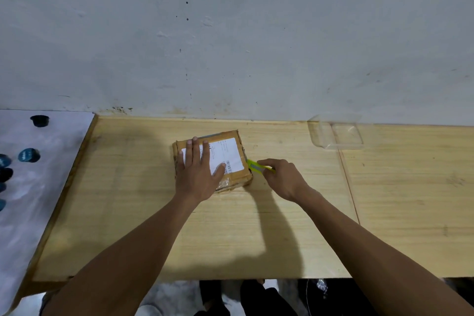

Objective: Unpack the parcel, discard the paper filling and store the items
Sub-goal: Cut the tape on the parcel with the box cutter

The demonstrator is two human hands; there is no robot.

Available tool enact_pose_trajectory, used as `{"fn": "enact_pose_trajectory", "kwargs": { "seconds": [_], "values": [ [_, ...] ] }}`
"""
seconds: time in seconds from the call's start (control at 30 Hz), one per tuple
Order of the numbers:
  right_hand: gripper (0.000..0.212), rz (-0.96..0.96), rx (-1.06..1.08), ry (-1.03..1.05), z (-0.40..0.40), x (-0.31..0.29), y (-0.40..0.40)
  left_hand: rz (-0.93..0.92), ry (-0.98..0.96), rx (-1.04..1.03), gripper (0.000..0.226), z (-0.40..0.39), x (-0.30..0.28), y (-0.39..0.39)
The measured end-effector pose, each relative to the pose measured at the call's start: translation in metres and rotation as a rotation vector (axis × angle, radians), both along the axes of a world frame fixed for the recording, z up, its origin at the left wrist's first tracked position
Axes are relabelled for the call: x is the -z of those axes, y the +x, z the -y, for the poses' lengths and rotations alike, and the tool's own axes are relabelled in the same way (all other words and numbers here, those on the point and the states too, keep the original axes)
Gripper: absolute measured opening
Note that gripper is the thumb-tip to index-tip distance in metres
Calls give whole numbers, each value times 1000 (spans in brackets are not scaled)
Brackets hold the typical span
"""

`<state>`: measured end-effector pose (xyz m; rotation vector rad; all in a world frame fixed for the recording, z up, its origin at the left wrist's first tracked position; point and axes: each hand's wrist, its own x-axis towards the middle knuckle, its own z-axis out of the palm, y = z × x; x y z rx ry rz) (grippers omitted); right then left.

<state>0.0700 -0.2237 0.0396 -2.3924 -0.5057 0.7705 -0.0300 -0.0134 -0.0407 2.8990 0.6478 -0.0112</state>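
Note:
A small brown cardboard parcel [232, 137] with a white shipping label lies flat on the wooden table [143, 213], near the wall. My left hand [198, 174] presses down flat on its top, fingers spread over the label. My right hand [280, 178] holds a yellow-green box cutter [256, 166] whose tip touches the parcel's right edge. The parcel is closed and taped; its contents are hidden.
A clear plastic tray [337, 133] sits at the back right of the table by the wall. To the left, a white surface [38, 187] carries several dark and blue round caps [28, 155]. The grey wall runs along the table's far edge.

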Motion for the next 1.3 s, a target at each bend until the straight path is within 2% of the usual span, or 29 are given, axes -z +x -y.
{"fn": "enact_pose_trajectory", "kwargs": {
  "seconds": [0.2,0.53,0.73,0.93,1.3],
  "values": [
    [36,11,9,2,12,0,-11,13,28,81,89,-6,-1,-1],
    [34,-43,2,-8,24,-12,-10,-1,19,80,92,-6,0,-2],
    [36,54,145,69,9,-7,-5,-8,2,75,95,-6,1,0],
    [35,17,116,51,-14,2,4,-18,-4,78,96,-7,1,1],
    [33,4,30,-38,1,-4,4,7,12,80,93,-8,5,1]
  ]
}}
